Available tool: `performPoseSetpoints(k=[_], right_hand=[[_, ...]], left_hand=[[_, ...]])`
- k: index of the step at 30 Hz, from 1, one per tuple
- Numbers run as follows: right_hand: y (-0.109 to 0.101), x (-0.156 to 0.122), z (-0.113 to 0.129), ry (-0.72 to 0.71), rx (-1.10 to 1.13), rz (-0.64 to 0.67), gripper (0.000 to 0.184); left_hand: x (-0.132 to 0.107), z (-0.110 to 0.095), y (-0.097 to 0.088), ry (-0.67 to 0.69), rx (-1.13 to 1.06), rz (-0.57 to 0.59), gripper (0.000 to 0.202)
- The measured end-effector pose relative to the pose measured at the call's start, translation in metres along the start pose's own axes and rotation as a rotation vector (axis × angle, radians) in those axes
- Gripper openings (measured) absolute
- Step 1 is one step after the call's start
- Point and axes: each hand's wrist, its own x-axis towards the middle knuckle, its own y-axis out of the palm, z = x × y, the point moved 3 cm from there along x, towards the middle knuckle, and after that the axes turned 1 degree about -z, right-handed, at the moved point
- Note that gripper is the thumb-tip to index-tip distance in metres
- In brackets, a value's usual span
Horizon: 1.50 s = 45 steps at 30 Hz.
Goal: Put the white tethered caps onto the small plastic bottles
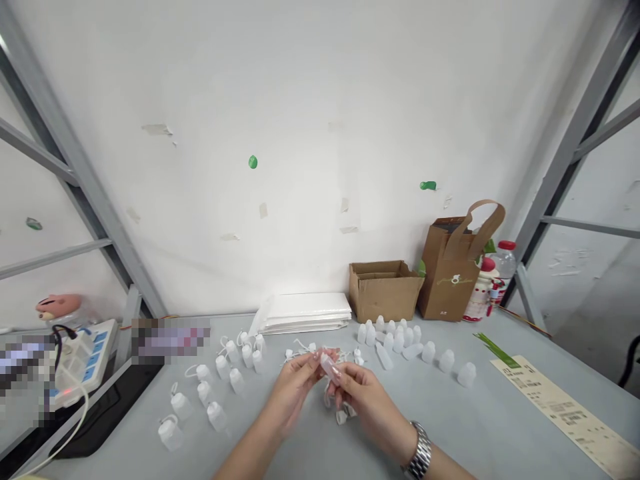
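Caps (pixel 341 417) part. hidden behind hands (pixel 296 383); paper strip (pixel 565 415) cut off btm R

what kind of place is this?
Probably a workstation in a small workshop, though it could be a home desk: a grey table between metal frames, small capped bottles grouped on the left, and more bottles without caps on the right.

I am seeing smooth, frosted, translucent plastic on the small bottle (pixel 330 368). The table (pixel 315 457) is showing me a matt finish. On my remote feed the watch band (pixel 423 449) is gleaming as polished metal, the box (pixel 385 300) is looking like dull cardboard, the bag (pixel 445 287) like matt paper.
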Motion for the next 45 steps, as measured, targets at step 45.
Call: performPoseSetpoints(k=[45], right_hand=[[-0.017,0.002,0.001,-0.163,-0.353,-0.260,0.031]], left_hand=[[0.007,-0.006,-0.022,0.168,0.452,-0.237,0.029]])
